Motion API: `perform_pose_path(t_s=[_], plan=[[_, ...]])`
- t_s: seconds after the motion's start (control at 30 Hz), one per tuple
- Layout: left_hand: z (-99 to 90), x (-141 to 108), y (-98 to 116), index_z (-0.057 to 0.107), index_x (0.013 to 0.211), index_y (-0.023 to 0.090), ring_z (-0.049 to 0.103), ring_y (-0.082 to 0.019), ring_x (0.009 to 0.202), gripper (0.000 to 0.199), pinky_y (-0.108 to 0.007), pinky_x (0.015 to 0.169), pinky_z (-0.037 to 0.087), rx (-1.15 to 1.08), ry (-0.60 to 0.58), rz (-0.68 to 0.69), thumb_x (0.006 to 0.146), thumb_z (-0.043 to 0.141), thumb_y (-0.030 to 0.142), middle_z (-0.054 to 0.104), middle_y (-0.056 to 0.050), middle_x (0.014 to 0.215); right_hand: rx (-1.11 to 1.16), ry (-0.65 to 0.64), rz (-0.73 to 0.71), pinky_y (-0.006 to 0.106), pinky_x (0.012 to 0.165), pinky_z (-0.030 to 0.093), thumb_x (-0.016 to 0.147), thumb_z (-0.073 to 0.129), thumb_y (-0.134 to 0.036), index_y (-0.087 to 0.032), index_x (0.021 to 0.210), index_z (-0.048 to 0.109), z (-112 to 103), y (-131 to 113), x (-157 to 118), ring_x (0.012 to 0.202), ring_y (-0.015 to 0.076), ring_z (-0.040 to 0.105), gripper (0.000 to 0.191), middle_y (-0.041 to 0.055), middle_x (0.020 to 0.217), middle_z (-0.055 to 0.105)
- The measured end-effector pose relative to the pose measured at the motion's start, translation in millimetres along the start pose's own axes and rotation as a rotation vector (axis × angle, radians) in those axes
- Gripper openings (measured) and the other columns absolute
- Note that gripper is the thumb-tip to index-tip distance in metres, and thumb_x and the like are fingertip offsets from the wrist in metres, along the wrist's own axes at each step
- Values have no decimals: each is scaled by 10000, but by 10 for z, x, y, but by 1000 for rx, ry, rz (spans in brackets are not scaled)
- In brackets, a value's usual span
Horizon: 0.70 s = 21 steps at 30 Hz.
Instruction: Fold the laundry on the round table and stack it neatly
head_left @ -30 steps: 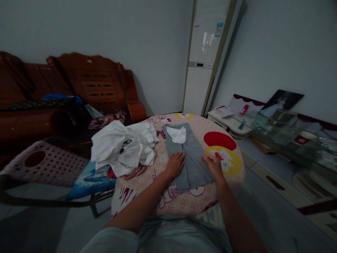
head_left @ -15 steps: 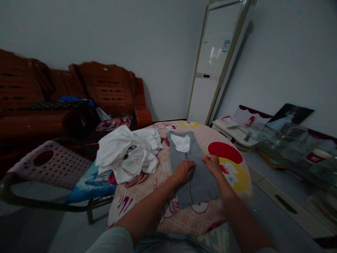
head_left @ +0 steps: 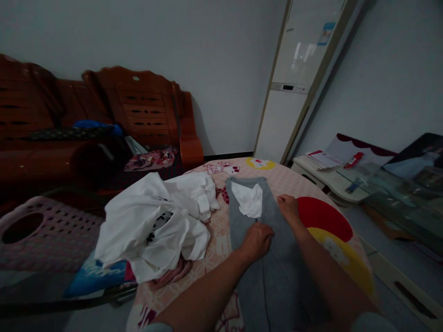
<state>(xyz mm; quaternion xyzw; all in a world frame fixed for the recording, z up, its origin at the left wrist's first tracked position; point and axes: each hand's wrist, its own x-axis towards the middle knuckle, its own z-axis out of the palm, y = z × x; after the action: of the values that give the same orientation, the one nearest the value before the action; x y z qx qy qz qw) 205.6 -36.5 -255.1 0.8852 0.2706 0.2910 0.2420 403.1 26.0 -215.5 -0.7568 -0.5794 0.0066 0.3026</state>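
Note:
A grey garment [head_left: 247, 281] lies lengthwise on the round table, with a seam or fold line running down its middle. On its far part rests a small white cloth [head_left: 249, 199]. My left hand [head_left: 258, 240] is on the garment just below that cloth, its fingers curled at the middle line. At the garment's right edge is my right hand [head_left: 288, 207], thumb and fingers pinched together at the fabric. To the left, a crumpled pile of white clothes [head_left: 155, 226] sits at the table's side, with pinkish cloth [head_left: 173, 274] beneath it.
The table has a patterned pink cover [head_left: 216, 240]. A woven chair [head_left: 51, 240] stands at left, a wooden sofa [head_left: 145, 110] behind. A tall air conditioner [head_left: 287, 110] fills the far corner. To the right is a low cabinet [head_left: 332, 180] with a glass top and papers.
The view has come closer to the table. My right hand has moved farther up the garment's right edge. My left hand is slightly nearer the small white cloth.

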Motion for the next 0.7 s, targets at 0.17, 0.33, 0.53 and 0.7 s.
perform_pose_path(t_s=[0.17, 0.33, 0.53, 0.7], plan=[[8, 24, 13, 696, 932, 199, 621, -216, 954, 217, -355, 909, 468, -40, -3, -45, 879, 490, 153, 698, -81, 961, -182, -62, 52, 280, 748, 444, 857, 474, -212, -136, 883, 777, 221, -73, 513, 865, 223, 675, 313, 149, 946, 751], [12, 17, 27, 684, 894, 191, 609, -210, 907, 205, -341, 871, 461, -56, -22, -35, 880, 483, 155, 683, -85, 916, -236, -145, 77, 281, 745, 450, 877, 521, -258, -130, 891, 774, 403, -157, 806, 913, 241, 678, 284, 166, 962, 744], [31, 5, 32, 686, 900, 175, 605, -204, 900, 200, -331, 853, 452, -69, 8, -45, 871, 491, 144, 689, -80, 927, -474, -271, -69, 287, 835, 457, 922, 462, -201, -104, 1021, 724, 550, -245, 849, 1037, 243, 652, 297, 182, 1089, 709], [23, -9, 77, 685, 938, 170, 610, -200, 904, 197, -327, 847, 432, -70, 62, -54, 858, 507, 143, 701, -65, 942, -492, -286, -119, 300, 883, 455, 921, 443, -175, -103, 1074, 703, 541, -265, 851, 1087, 252, 633, 310, 177, 1126, 697]])
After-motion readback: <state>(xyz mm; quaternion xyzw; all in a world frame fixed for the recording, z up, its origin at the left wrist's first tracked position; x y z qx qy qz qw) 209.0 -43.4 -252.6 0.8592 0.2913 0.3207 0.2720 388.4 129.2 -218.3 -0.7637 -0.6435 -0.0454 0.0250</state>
